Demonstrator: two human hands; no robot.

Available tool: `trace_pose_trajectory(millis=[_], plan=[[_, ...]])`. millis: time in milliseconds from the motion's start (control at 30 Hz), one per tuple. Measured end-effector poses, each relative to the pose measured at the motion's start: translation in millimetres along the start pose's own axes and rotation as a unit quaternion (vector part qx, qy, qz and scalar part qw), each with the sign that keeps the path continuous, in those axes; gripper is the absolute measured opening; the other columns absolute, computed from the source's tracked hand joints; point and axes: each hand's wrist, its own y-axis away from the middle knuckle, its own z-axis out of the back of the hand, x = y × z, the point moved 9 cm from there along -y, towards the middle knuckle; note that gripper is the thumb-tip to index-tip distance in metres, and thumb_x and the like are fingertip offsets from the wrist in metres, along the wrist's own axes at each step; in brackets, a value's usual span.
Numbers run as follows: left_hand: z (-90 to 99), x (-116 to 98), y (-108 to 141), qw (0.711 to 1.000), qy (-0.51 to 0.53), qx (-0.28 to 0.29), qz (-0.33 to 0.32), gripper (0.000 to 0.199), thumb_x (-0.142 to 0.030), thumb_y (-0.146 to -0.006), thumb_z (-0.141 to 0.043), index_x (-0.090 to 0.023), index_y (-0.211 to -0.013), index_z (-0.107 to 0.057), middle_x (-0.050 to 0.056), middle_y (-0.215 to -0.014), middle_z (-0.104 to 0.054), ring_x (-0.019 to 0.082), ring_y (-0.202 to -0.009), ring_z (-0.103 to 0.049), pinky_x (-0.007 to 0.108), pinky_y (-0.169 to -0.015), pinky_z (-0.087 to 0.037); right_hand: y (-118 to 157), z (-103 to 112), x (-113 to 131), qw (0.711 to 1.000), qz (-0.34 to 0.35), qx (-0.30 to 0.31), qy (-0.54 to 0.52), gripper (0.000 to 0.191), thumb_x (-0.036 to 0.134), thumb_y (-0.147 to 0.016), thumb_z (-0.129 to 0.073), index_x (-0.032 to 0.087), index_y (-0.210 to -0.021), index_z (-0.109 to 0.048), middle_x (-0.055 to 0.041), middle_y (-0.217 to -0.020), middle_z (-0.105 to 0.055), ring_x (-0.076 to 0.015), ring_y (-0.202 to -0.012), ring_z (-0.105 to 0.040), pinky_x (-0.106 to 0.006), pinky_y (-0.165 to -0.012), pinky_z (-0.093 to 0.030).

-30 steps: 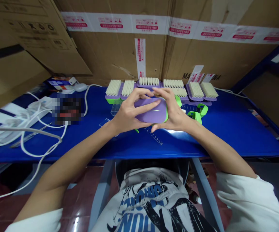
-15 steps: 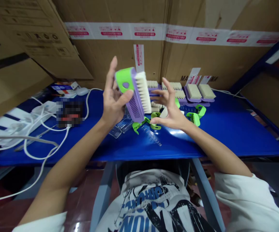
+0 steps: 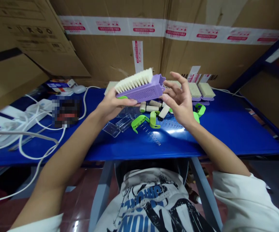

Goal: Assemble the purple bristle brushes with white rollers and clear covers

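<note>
A purple brush [image 3: 141,92] with cream bristles facing up is held above the table by my left hand [image 3: 114,104], whose fingers wrap its left end, where a bit of green shows. Beside the brush's open right end is my right hand [image 3: 180,100], fingers spread and curved; the fingertips come close to that end, and I cannot tell whether they touch it. Below lie green curved clips [image 3: 139,121], pale cylinders [image 3: 152,109], clear plastic cases [image 3: 112,129] and scattered small screws [image 3: 154,137]. Other bristle brushes [image 3: 205,90] stand in a row behind, bristles up.
Cardboard sheets [image 3: 105,51] wall the back of the blue table [image 3: 238,129]. At left are white cables [image 3: 23,141], a power strip [image 3: 37,111], a small box [image 3: 60,83] and a blurred dark item [image 3: 66,111].
My left hand has turned the brush from near upright to nearly level, its open end now toward my right hand. My right hand has moved slightly right.
</note>
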Motion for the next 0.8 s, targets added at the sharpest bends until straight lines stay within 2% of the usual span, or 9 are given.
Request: trace_pose_trajectory(millis=[100,167,233,333,433,533,667,733,800], plan=[[13.8,0,-5,0.998,0.019,-0.032,-0.045,0.074,-0.027,-0.062,-0.103,-0.029,-0.132,-0.078,0.006,-0.126,-0.087,0.038,-0.13,-0.082,0.054,-0.113,-0.073,-5,14,0,0.991,-0.013,0.029,0.129,0.048,0.052,-0.109,-0.066,0.029,-0.152,-0.063,-0.0113,-0.133,-0.079,-0.0282,-0.111,-0.08,-0.047,-0.094,-0.069],[21.9,0,-9,0.997,0.014,-0.03,-0.072,0.074,-0.028,-0.064,-0.101,-0.035,-0.133,-0.077,0.003,-0.124,-0.087,0.038,-0.131,-0.082,0.056,-0.116,-0.072,-8,20,-2,0.952,-0.018,0.106,0.287,0.027,0.031,-0.103,-0.067,0.023,-0.127,-0.077,-0.0103,-0.112,-0.081,-0.0274,-0.096,-0.077,-0.045,-0.087,-0.063],[26.4,2,-12,0.997,0.011,-0.029,-0.073,0.072,-0.03,-0.066,-0.101,-0.037,-0.134,-0.077,0.002,-0.121,-0.087,0.038,-0.129,-0.083,0.058,-0.114,-0.073,-5,20,-6,0.892,0.008,0.209,0.401,0.028,0.015,-0.096,-0.066,0.021,-0.118,-0.084,-0.0117,-0.111,-0.081,-0.0288,-0.098,-0.075,-0.045,-0.089,-0.059],[25.7,4,-11,0.996,0.033,-0.048,-0.062,0.076,-0.027,-0.062,-0.102,-0.032,-0.134,-0.078,0.004,-0.122,-0.088,0.037,-0.129,-0.083,0.054,-0.114,-0.072,5,9,-5,0.839,0.085,0.316,0.435,0.036,0.008,-0.097,-0.064,0.021,-0.12,-0.089,-0.0161,-0.126,-0.079,-0.0333,-0.114,-0.068,-0.047,-0.096,-0.057],[13.3,6,-7,0.997,0.037,-0.034,-0.052,0.075,-0.024,-0.059,-0.103,-0.025,-0.13,-0.079,0.009,-0.127,-0.087,0.039,-0.135,-0.08,0.053,-0.121,-0.068,16,-11,-7,0.787,0.138,0.362,0.481,0.038,0.005,-0.1,-0.063,0.021,-0.12,-0.091,-0.0169,-0.126,-0.08,-0.0343,-0.111,-0.062,-0.047,-0.092,-0.055],[5.8,9,-6,0.999,0.028,-0.013,-0.037,0.073,-0.023,-0.06,-0.103,-0.021,-0.128,-0.079,0.013,-0.125,-0.086,0.043,-0.139,-0.078,0.057,-0.124,-0.065,25,-27,-15,0.739,0.151,0.38,0.535,0.042,0.0,-0.1,-0.062,0.018,-0.126,-0.089,-0.0163,-0.122,-0.083,-0.0341,-0.108,-0.06,-0.047,-0.087,-0.052],[8.6,12,-7,0.999,0.026,-0.007,-0.036,0.083,-0.025,-0.06,-0.103,-0.023,-0.138,-0.076,0.013,-0.123,-0.086,0.044,-0.138,-0.079,0.061,-0.125,-0.064,27,-31,-17,0.719,0.162,0.374,0.564,0.044,-0.003,-0.101,-0.059,0.014,-0.131,-0.085,-0.016,-0.118,-0.084,-0.0336,-0.108,-0.06,-0.046,-0.086,-0.051],[12.0,13,-8,0.999,0.032,-0.015,-0.037,0.09,-0.024,-0.058,-0.102,-0.027,-0.143,-0.074,0.011,-0.123,-0.087,0.042,-0.136,-0.08,0.061,-0.124,-0.065,24,-26,-10,0.729,0.175,0.356,0.559,0.042,0.0,-0.105,-0.056,0.013,-0.134,-0.083,-0.0172,-0.12,-0.083,-0.0343,-0.111,-0.061,-0.047,-0.09,-0.053],[13.8,14,-8,0.998,0.038,-0.022,-0.037,0.093,-0.022,-0.057,-0.102,-0.029,-0.146,-0.073,0.009,-0.123,-0.088,0.042,-0.134,-0.08,0.061,-0.124,-0.065,16,-17,1,0.759,0.187,0.315,0.538,0.043,0.006,-0.111,-0.051,0.014,-0.141,-0.08,-0.0185,-0.127,-0.081,-0.0358,-0.119,-0.063,-0.049,-0.097,-0.055]])
